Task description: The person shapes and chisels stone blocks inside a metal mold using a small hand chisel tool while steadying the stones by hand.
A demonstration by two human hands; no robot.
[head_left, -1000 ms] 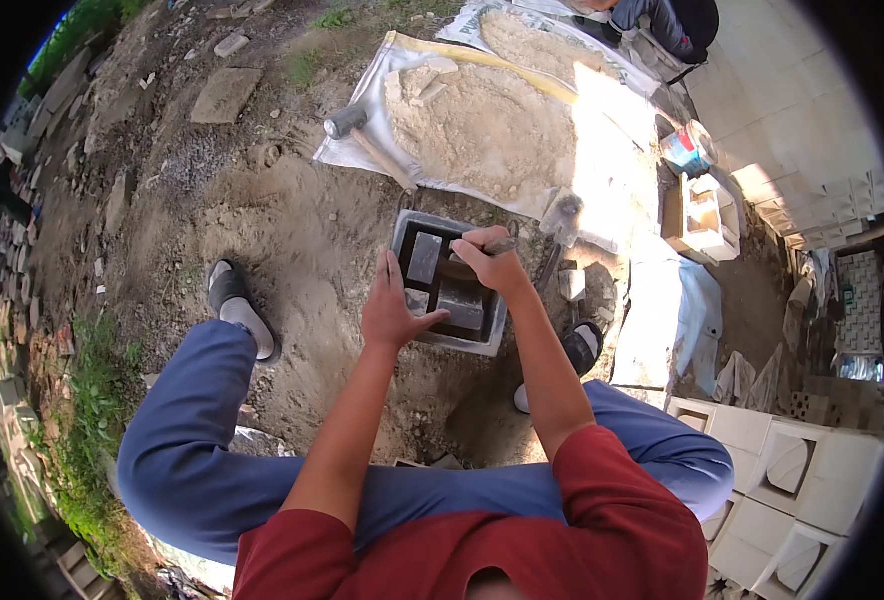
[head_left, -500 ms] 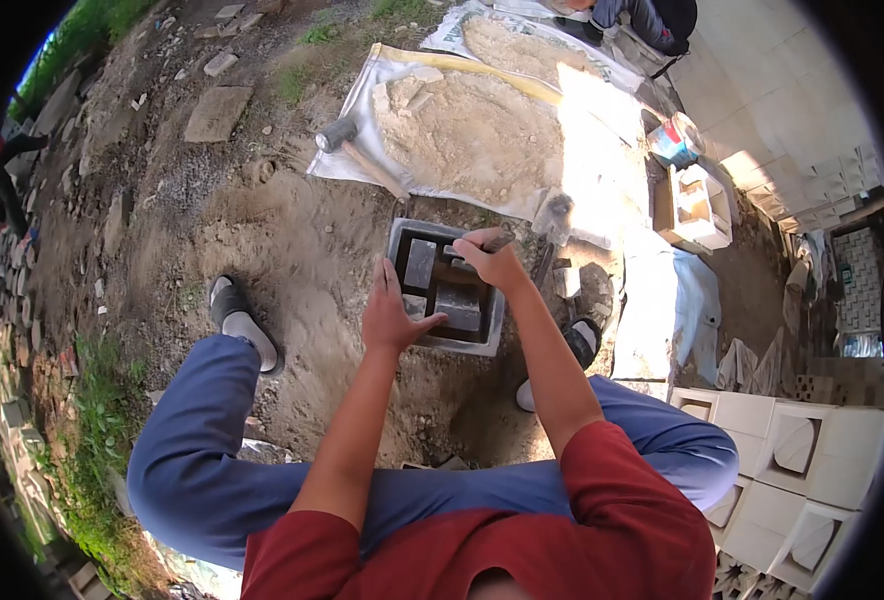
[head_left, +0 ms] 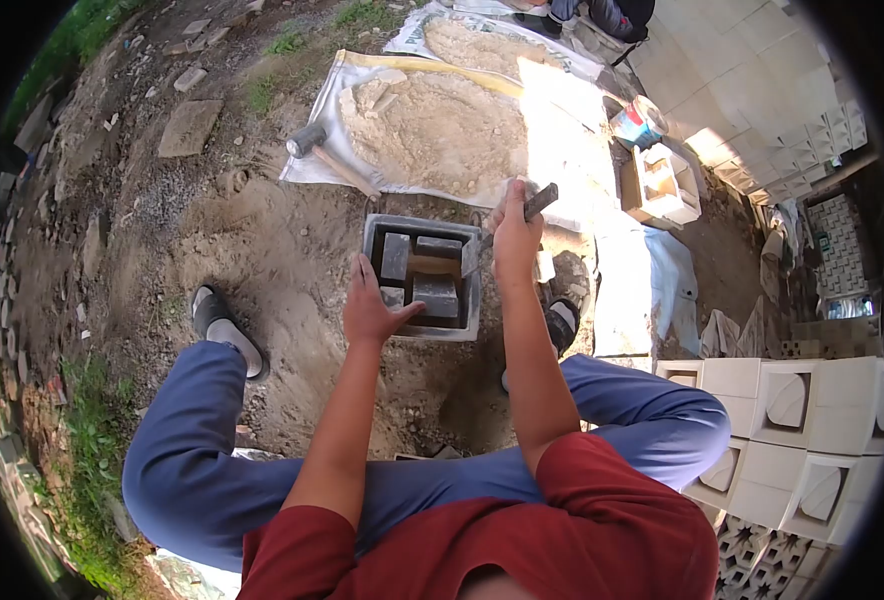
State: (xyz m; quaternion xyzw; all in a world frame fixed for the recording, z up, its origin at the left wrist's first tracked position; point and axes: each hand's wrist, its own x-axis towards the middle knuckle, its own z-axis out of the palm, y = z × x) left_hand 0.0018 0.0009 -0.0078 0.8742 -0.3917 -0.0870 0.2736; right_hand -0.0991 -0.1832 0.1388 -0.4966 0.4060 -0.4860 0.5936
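Note:
A grey rectangular block mould (head_left: 473, 300) sits on the dirt between my feet, with raised dark inner blocks and gaps between them. Brown material shows in the gap across its middle. My left hand (head_left: 370, 308) rests over the mould's left edge, thumb and fingers spread apart, the thumb reaching toward a lower inner block. Just off the mould's right edge, my right hand (head_left: 518, 238) is closed around a dark-handled trowel-like tool (head_left: 540, 202). Its handle end sticks out above the fist; a thin part extends down toward the mould's right rim.
A mallet (head_left: 330, 158) lies at the edge of a sheet heaped with sandy mix (head_left: 432, 130). To the right stand a bucket (head_left: 639, 122), an open pale block (head_left: 667, 185) and stacked pale blocks (head_left: 732, 390). Another person (head_left: 617, 15) is partly visible at the top.
My right hand has risen out of the mould to its right side, still holding the tool. My left hand stays on the mould's left edge. The whole view has shifted slightly.

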